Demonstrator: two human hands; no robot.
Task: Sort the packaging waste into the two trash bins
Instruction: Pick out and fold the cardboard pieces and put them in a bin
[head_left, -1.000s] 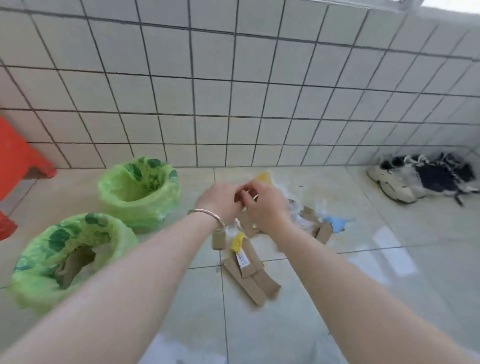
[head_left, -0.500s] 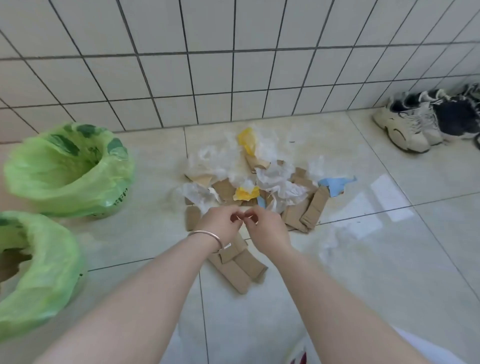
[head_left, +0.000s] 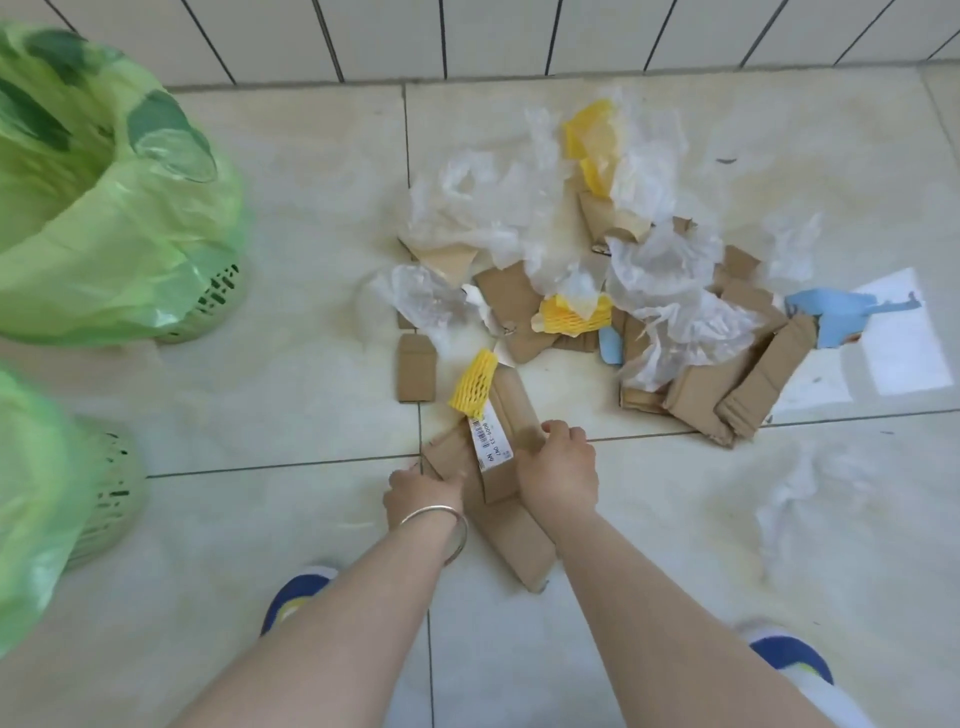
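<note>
The floor (head_left: 291, 270) has large pale cream tiles with thin dark joints, and it is glossy. A bright patch of light (head_left: 898, 338) lies on it at the right. At the top, the wall (head_left: 389, 36) has white tiles with dark grout lines.

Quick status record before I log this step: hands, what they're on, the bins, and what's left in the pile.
left hand: grips the near-left edge of the cardboard strips
right hand: grips the same cardboard strips from the right
on the strips: white barcode label, yellow foam net at the far end
bins: two, with green bag liners, far bin and near bin, both left of the hands
pile: cardboard, clear plastic, yellow foam, blue scraps on the floor
</note>
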